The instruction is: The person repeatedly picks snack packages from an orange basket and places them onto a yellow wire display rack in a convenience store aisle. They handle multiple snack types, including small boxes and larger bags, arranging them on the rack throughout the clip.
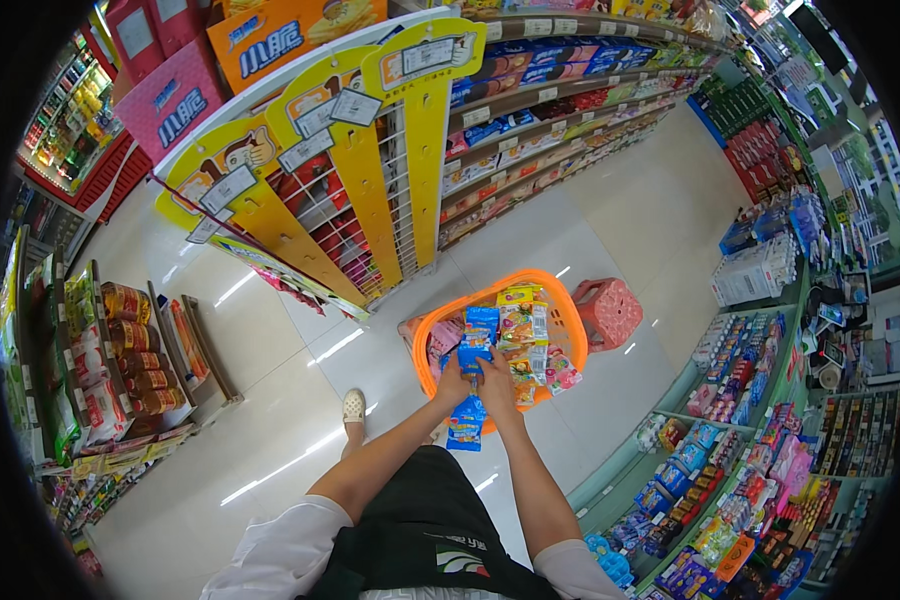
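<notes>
Over an orange plastic basket (581, 319), both my hands grip a strip of small blue snack packets (475, 358). My left hand (452, 385) pinches its left edge, and my right hand (498, 384) holds the right edge with the thumb on the front. The strip's lower packets (465, 429) hang below my hands towards me, past the near rim. Within the basket lie yellow and orange candy packets (515, 322) on the right and pink packets (445, 335) on the left. Another pink packet (563, 373) leans at the right rim. Whatever supports the basket is mostly hidden.
A red plastic stool (613, 315) stands right of the basket. Ahead is a yellow display rack (379, 202) with hooks and price tags, beside long snack shelves (555, 112). Bottled drinks (146, 360) fill a shelf at left. A green counter shelf (667, 405) with sweets curves along the right.
</notes>
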Demonstrator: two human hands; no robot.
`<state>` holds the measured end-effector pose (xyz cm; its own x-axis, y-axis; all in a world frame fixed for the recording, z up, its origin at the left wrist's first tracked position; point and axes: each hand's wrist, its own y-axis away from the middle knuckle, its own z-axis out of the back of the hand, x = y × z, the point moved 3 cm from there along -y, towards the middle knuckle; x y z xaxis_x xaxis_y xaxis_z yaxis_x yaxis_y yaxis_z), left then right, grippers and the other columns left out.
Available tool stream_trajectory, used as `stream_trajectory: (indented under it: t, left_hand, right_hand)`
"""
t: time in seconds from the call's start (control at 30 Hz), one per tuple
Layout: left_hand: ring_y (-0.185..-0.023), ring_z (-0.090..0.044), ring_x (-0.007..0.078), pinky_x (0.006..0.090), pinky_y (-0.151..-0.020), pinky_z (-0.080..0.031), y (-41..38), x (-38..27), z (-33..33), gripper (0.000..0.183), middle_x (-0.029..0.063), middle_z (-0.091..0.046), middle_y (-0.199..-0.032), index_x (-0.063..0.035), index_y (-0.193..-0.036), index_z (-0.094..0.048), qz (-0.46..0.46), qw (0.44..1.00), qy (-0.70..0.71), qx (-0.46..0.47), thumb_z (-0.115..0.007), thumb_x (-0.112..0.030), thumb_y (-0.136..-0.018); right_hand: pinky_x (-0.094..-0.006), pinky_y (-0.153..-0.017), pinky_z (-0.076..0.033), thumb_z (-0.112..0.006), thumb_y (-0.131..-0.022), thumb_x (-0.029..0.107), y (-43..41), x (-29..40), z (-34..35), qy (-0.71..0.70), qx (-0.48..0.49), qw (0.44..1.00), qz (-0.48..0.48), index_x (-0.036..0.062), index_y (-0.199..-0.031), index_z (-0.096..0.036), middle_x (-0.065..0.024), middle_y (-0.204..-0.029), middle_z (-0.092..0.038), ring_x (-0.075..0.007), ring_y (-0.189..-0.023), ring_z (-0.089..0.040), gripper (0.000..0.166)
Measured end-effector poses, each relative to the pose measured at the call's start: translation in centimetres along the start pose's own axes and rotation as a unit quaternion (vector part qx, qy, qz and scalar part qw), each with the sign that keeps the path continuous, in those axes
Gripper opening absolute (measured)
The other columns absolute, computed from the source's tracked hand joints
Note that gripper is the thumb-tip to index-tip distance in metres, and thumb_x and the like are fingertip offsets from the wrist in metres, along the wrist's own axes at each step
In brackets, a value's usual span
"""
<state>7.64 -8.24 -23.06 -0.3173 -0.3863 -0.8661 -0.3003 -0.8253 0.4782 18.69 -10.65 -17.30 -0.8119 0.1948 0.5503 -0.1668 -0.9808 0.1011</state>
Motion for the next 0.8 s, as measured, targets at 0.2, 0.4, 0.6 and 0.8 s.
stream_trajectory:
  t: [0.2, 0.4, 0.6, 0.8]
  left_hand:
    - [-0.098, -0.063, 0.0297, 0.0372, -0.083, -0.050, 2.5, -1.1, 1.6, 0.049, 0.0212, -0.059, -0.117, 0.0021, -0.130, -0.046, -0.124, 0.990, -0.052, -0.046, -0.061, -0.014, -0.086]
    - [-0.069, -0.064, 0.0147, 0.0296, -0.064, -0.051, 5.5, -3.2, 9.9, 0.035, 0.0073, -0.067, -0.073, -0.0008, -0.090, -0.066, -0.024, 0.989, 0.147, -0.018, -0.051, -0.032, -0.097]
    - [-0.060, -0.056, 0.0102, 0.0252, -0.058, -0.046, 6.2, 2.3, 23.7, 0.022, 0.0027, -0.060, -0.067, -0.0040, -0.084, -0.059, -0.051, 0.950, 0.219, -0.218, -0.054, -0.022, -0.095]
    - [-0.085, -0.058, 0.0161, 0.0305, -0.069, -0.049, 4.5, -1.2, 38.3, 0.042, 0.0080, -0.052, -0.114, -0.0112, -0.125, -0.041, -0.105, 0.896, 0.275, -0.332, -0.061, -0.026, -0.092]
  right_hand:
    - [-0.0419, -0.099, -0.042, -0.067, -0.075, 0.006, 0.5, 0.1, -0.7, 0.151, 0.005, 0.987, 0.050, 0.0004, -0.107, -0.067, -0.0191, -0.132, -0.051, -0.0359, -0.119, -0.049, 0.033]
    - [-0.0386, -0.084, -0.049, -0.064, -0.083, 0.016, 1.2, 4.8, 0.9, 0.061, -0.087, 0.994, 0.036, 0.0019, -0.091, -0.071, -0.0145, -0.102, -0.066, -0.0291, -0.096, -0.062, 0.017]
    - [-0.0333, -0.063, -0.047, -0.059, -0.092, 0.024, 1.6, 16.9, -0.5, -0.187, -0.040, 0.982, 0.011, -0.0020, -0.082, -0.068, -0.0134, -0.074, -0.066, -0.0237, -0.067, -0.063, 0.029]
    - [-0.0294, -0.088, -0.045, -0.059, -0.093, 0.021, -2.9, 26.7, -8.5, -0.438, 0.058, 0.897, -0.020, -0.0002, -0.114, -0.060, -0.0114, -0.107, -0.064, -0.0200, -0.102, -0.060, 0.030]
